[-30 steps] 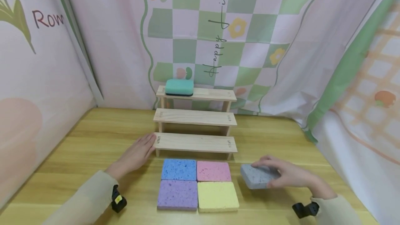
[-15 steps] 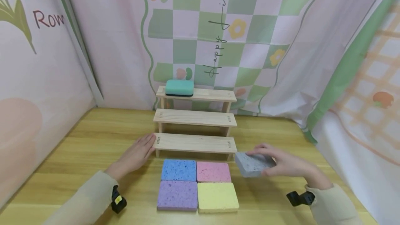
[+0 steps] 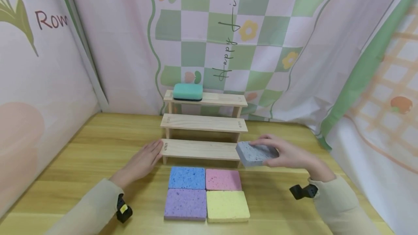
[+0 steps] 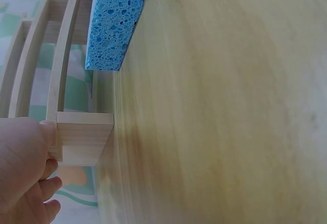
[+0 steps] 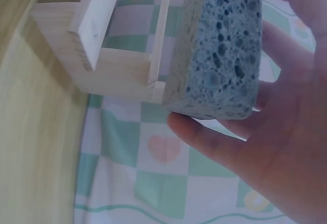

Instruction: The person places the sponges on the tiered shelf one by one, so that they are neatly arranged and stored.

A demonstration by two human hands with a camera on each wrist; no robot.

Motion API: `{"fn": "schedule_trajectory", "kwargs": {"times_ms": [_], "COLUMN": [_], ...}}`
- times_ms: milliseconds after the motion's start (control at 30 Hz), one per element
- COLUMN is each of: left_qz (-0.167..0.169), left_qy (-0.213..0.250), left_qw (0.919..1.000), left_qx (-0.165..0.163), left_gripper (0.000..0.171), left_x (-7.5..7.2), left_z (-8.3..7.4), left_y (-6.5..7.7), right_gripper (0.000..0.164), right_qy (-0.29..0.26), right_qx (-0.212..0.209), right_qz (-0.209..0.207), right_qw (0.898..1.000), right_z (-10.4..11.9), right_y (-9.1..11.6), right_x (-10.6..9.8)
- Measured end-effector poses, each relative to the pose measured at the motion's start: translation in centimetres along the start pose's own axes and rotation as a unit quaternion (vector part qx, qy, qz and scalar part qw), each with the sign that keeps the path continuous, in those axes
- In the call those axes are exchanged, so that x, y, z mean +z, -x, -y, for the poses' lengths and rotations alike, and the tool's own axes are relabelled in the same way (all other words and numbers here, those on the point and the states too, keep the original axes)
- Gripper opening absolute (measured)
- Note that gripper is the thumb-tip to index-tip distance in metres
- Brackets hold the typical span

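My right hand (image 3: 289, 154) holds a grey sponge (image 3: 253, 154) in the air, thumb on one side and fingers on the other. The sponge is tilted and overlaps the right end of the bottom step of a three-tier wooden shelf (image 3: 199, 149) in the head view. Its pitted face (image 5: 225, 55) fills the middle of the right wrist view. My left hand (image 3: 140, 162) touches the left end of that bottom step with its fingers extended. Close up, a fingertip (image 4: 48, 129) meets the board's end, and the other fingertips lie beside it.
Before the shelf, blue (image 3: 187, 177), pink (image 3: 223, 179), purple (image 3: 185, 204) and yellow (image 3: 228, 206) sponges lie flat in a block on the wooden table (image 3: 98, 148). A teal sponge (image 3: 188, 91) with a dark base rests on the top step's left. Printed curtains (image 3: 124, 46) enclose the table.
My right hand has lifted the grey sponge and carried it left and away from me, from beside the pink and yellow sponges to the shelf's bottom step. The left hand stays put.
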State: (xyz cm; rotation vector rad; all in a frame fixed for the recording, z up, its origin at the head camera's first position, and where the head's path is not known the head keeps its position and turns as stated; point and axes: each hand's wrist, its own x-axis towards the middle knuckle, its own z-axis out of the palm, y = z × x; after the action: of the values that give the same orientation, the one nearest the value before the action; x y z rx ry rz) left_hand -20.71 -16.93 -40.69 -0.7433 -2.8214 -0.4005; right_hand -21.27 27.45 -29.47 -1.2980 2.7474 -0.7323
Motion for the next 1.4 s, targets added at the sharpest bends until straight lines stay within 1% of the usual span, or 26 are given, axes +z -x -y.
{"fn": "schedule_trajectory", "kwargs": {"times_ms": [200, 533, 667, 967, 1233, 1400], "left_qz": [0.004, 0.001, 0.003, 0.002, 0.003, 0.002], "left_qy": [-0.001, -0.004, -0.004, -0.003, 0.0, -0.001], "left_qw": [1.0, 1.0, 1.0, 1.0, 1.0, 1.0], "left_qx": [-0.001, 0.0, -0.002, -0.001, -0.004, -0.002], "left_gripper": [0.047, 0.048, 0.048, 0.048, 0.048, 0.047], "left_x": [-0.1, 0.0, 0.0, 0.0, 0.1, 0.0], "left_z": [0.0, 0.1, 0.1, 0.0, 0.1, 0.0], "left_y": [0.0, 0.1, 0.1, 0.1, 0.0, 0.1], "right_gripper": [0.05, 0.052, 0.053, 0.055, 0.054, 0.053], "right_qy": [-0.007, 0.022, 0.018, 0.034, 0.04, 0.045], "right_qx": [0.005, 0.03, 0.041, 0.037, 0.057, 0.056], "right_qz": [-0.013, -0.05, -0.055, -0.068, -0.076, -0.085], "right_qw": [1.0, 0.998, 0.997, 0.996, 0.995, 0.994], "right_z": [0.3, 0.2, 0.2, -0.3, -0.3, -0.4], "right_y": [-2.1, -5.3, -6.7, -9.1, -11.2, -12.5], "right_x": [-0.5, -1.3, -1.5, -1.9, -2.4, -2.6]}}
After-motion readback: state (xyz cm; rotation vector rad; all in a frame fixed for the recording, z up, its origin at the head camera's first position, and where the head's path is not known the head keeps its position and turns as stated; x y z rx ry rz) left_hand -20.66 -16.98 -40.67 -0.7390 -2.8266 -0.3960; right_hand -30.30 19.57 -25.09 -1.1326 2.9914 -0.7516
